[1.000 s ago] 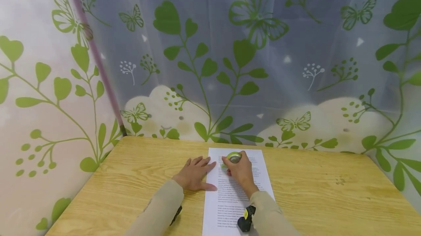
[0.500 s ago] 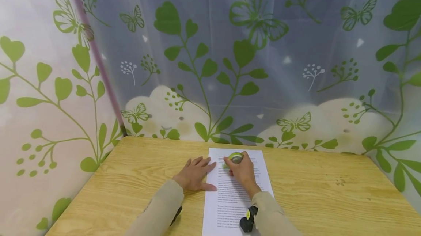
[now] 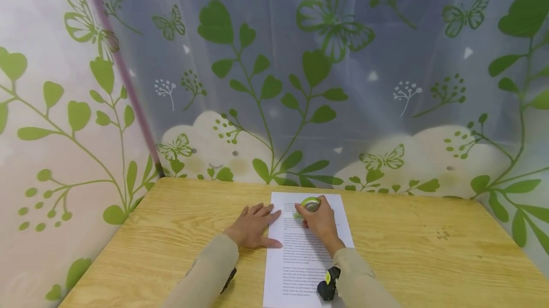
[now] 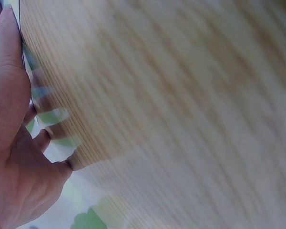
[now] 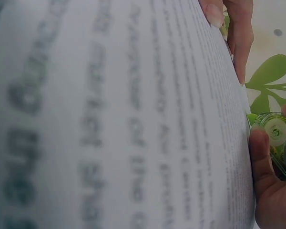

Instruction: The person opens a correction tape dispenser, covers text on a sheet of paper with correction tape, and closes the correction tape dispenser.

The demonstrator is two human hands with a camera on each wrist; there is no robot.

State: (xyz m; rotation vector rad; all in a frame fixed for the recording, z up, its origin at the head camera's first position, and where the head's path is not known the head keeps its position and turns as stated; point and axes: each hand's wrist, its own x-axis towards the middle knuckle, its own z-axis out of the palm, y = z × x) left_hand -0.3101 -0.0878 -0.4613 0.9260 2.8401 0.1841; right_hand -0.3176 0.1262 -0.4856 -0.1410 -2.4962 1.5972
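Note:
A sheet of printed paper (image 3: 274,284) lies lengthwise on the wooden table. My right hand (image 3: 323,224) pinches a green, see-through correction tape (image 3: 312,206) between thumb and fingers, its tip down at the upper lines of text. In the right wrist view, the round body of the correction tape (image 5: 277,132) shows a pale spool inside. My left hand (image 3: 253,230) lies flat with fingers spread, thumb and fingertips over the sheet's left edge. The left wrist view shows that hand (image 4: 19,162) beside the table surface.
The wooden table (image 3: 420,246) extends to both sides of the sheet. Behind it hangs a curtain (image 3: 274,122) with leaves and butterflies. A black wrist camera (image 3: 328,285) sits under the right sleeve, low over the paper.
My right hand has slid a little to the right along the upper text with the correction tape. The left hand has stayed in place on the sheet's edge.

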